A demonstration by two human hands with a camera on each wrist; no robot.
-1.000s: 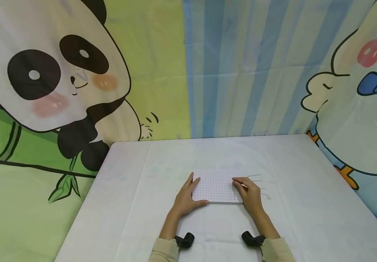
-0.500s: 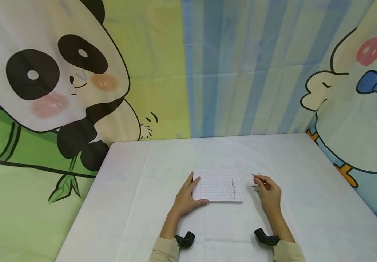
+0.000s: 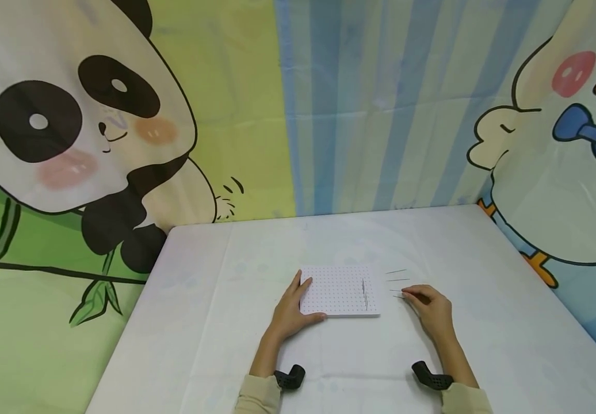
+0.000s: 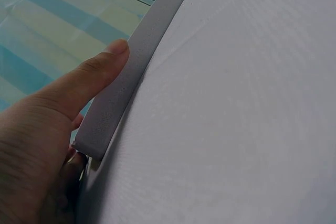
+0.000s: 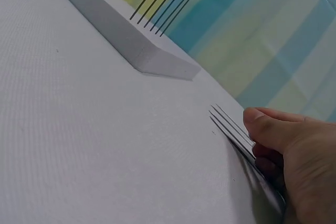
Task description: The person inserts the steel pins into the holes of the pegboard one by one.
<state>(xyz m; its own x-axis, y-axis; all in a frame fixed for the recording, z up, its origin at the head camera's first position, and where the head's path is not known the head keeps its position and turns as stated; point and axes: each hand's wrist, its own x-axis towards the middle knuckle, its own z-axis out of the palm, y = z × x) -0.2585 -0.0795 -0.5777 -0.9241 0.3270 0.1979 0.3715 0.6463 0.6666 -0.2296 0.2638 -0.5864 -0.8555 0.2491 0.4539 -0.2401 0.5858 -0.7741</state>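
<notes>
A white pegboard (image 3: pixel 336 290) with rows of small holes lies on the table. My left hand (image 3: pixel 290 310) holds its left end, thumb along the front side and fingers at the left edge. In the left wrist view the thumb (image 4: pixel 105 64) presses the board's side (image 4: pixel 123 72). Several thin metal pins (image 5: pixel 163 6) stand upright near the board's right end. To the right, more thin metal pins (image 3: pixel 397 280) lie on the table. My right hand (image 3: pixel 431 310) has thumb and fingertips brought together at the nearer loose pins (image 5: pixel 226 127); I cannot tell whether it pinches one.
A white cloth covers the table (image 3: pixel 225 356). Behind it hangs a curtain (image 3: pixel 360 103) printed with a panda and a duck. Each wrist wears a black device (image 3: pixel 290 378) near a beige sleeve (image 3: pixel 259 394).
My right hand has left the board's standing pins, moved right to the loose pins, then come down toward the nearer ones. The left hand keeps its hold on the board. The head view has shifted slightly.
</notes>
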